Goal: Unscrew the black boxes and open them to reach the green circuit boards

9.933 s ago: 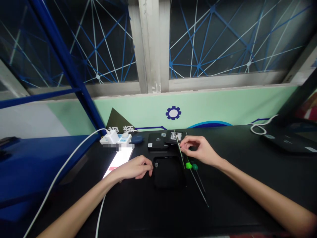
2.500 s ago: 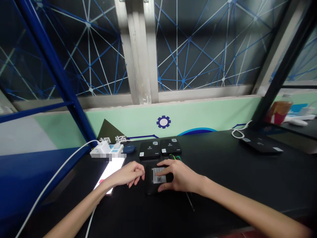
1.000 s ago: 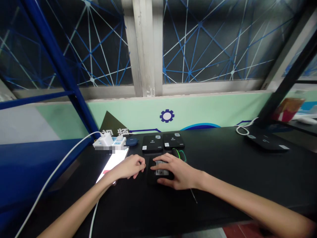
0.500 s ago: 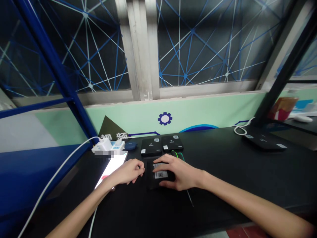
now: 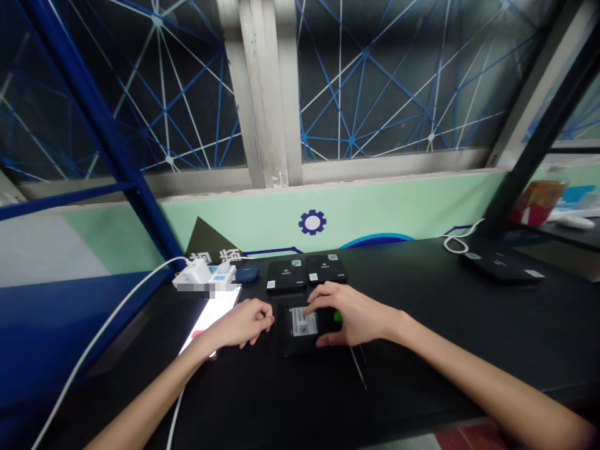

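Note:
My left hand (image 5: 250,320) rests on the table with its fingers curled, beside a lit phone (image 5: 216,315); nothing shows in it. To its right lies a flat black box (image 5: 287,337) with a white printed label (image 5: 304,321) facing up. My right hand (image 5: 354,315) hovers at the right side of this box, thumb and fingers spread apart, fingertips over or touching its surface; contact is unclear. Partly hidden under that hand is a screwdriver-like tool with a bright green handle (image 5: 338,316) and a thin metal shaft (image 5: 358,369) on the table.
Two similar black boxes (image 5: 285,275) stand side by side at the back. A white power strip (image 5: 206,275) with plugs and a dark blue case (image 5: 247,274) sit left of them. Another black device (image 5: 504,267) and a white cable (image 5: 455,244) lie far right.
My right hand has shifted right across the labelled box, uncovering more of its label. My left hand and the box stay in place.

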A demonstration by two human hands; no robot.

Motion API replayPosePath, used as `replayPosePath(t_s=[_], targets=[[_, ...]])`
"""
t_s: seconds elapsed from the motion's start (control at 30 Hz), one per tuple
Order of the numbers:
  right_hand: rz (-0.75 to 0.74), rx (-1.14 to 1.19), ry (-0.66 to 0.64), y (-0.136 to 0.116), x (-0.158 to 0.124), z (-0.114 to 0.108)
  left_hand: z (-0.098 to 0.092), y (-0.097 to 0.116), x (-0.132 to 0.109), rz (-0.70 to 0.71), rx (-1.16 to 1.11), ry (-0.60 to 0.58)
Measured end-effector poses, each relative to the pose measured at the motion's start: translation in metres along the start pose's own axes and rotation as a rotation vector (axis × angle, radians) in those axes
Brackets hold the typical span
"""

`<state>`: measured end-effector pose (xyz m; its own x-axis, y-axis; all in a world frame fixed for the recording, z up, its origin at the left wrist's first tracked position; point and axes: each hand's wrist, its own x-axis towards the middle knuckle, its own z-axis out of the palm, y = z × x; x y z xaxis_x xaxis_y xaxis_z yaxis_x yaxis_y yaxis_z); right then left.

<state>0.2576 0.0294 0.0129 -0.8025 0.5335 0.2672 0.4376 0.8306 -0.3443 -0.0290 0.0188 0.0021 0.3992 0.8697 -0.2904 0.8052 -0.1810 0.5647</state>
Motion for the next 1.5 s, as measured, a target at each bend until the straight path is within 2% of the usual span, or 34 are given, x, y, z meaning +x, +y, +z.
replayPosePath(t_s=[0.23,0.6,0.8,1.1,1.5], targets=[[0.062,0.049,-0.046,0.006,0.000,-0.003,0.000,0.000,0.001,-0.002,-0.013,0.003],[0.014,-0.044,-0.008,0.010,-0.004,0.000,-0.003,0.000,0.000,0.002,-0.020,-0.012],[0.030,0.008,-0.007,0.011,-0.002,0.001,-0.004,-0.003,0.000,0.010,-0.032,-0.021],[0.080,0.111,0.074,0.012,-0.001,0.003,-0.005,-0.005,0.001,0.020,-0.045,-0.028],[0.076,0.183,0.202,0.024,0.002,0.006,-0.005,-0.013,0.003,0.019,-0.037,-0.005]])
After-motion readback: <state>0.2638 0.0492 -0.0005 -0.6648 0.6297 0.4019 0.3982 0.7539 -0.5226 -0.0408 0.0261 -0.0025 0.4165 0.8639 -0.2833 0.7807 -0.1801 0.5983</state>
